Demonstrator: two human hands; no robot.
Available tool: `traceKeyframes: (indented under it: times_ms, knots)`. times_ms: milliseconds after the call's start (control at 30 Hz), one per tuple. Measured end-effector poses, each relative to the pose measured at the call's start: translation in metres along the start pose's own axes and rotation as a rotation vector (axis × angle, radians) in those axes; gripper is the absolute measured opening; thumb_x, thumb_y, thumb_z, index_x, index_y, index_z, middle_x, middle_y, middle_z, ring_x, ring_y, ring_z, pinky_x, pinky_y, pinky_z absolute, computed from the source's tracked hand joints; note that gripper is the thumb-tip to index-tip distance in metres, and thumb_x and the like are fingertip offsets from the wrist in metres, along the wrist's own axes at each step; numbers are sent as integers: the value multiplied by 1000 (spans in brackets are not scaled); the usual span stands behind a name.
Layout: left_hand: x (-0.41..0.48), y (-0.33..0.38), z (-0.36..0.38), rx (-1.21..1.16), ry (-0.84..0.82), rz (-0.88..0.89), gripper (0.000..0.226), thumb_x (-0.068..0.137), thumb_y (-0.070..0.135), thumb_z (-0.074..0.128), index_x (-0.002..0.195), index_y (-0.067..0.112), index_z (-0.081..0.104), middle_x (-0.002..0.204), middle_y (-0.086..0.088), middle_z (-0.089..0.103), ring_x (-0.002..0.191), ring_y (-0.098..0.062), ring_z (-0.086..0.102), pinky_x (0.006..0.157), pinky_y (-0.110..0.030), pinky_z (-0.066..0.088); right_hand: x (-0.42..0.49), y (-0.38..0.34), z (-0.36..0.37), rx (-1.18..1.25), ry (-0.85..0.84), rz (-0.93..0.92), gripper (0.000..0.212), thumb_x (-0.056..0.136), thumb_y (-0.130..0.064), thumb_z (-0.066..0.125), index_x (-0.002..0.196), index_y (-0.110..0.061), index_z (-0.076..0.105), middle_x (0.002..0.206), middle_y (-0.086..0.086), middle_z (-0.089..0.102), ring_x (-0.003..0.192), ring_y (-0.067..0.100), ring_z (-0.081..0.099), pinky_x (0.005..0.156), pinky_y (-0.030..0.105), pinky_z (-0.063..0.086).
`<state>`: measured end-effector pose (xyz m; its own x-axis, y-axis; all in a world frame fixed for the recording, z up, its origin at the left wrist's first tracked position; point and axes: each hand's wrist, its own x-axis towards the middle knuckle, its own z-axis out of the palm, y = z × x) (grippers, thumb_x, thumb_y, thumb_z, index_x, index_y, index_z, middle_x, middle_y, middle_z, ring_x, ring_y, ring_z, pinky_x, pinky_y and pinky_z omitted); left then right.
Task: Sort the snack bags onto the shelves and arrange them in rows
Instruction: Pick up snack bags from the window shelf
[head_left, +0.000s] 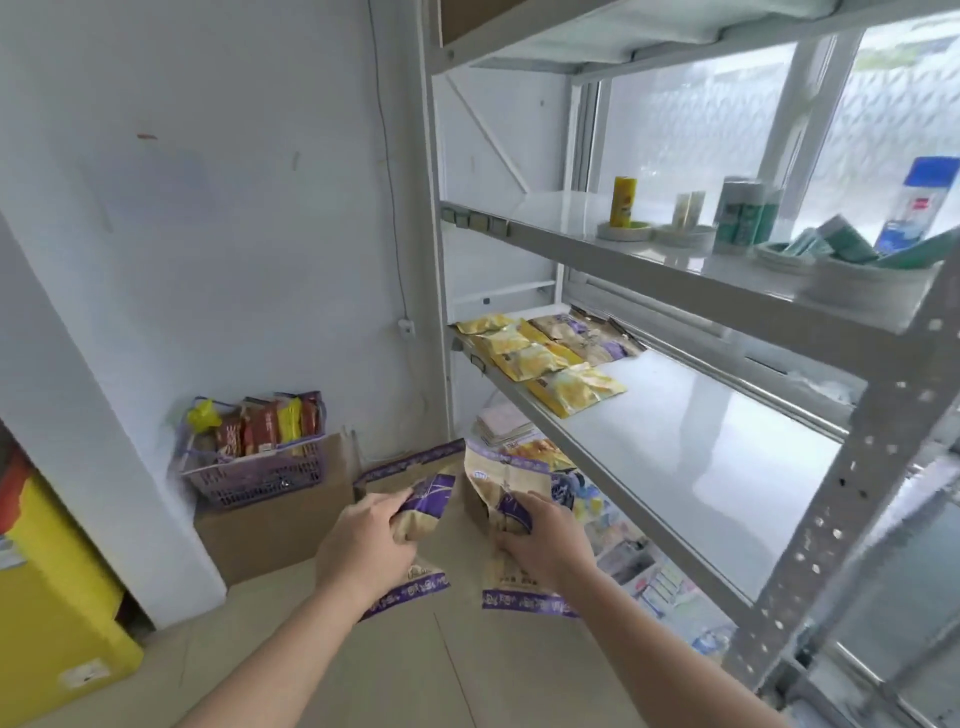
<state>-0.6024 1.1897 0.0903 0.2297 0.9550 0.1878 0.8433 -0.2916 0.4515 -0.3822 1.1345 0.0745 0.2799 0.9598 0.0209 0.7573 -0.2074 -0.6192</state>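
My left hand (366, 543) grips a tan snack bag with purple trim (423, 501) low in front of me. My right hand (543, 540) grips a second tan and purple snack bag (506, 480) beside it. Both bags hang above the floor, just left of the white metal shelving. On the middle shelf (675, 447) several yellow snack bags (535, 361) lie in a row along the front left. Several tan and purple bags (587, 335) lie in a row behind them. The rest of that shelf is bare.
A purple basket (260, 475) holding red and yellow snack packs sits on a cardboard box (275, 525) against the wall. The upper shelf (675, 260) carries a yellow can, plates, green packs and a blue bottle. The bottom shelf holds mixed packets. A yellow box (57, 613) stands at left.
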Motion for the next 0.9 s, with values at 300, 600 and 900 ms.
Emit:
traceKeyframes:
  times_ms: [300,600,900]
  knots:
    - [226,-16,89,-40,-211,266,64,74,30,63,137,36,53,134,14,57,118,-13,53,93,-30,48,169,35,26,-63,137,240,55,84,-44,61,137,-36,48,136,-13,51,115,19,55,77,32,45]
    - [408,132,227,-116,-374,735,56,77,27,65,132,36,56,128,-2,61,112,-28,58,84,-35,50,278,166,-37,-212,485,520,38,75,-43,67,113,-34,65,104,3,69,92,29,63,76,35,51]
    - [510,300,372,-144,-289,1029,47,63,49,42,95,25,67,86,-6,63,83,-32,56,69,-31,39,380,346,-127,-475,649,745,36,67,-44,71,98,-26,69,99,6,69,95,30,62,86,37,52]
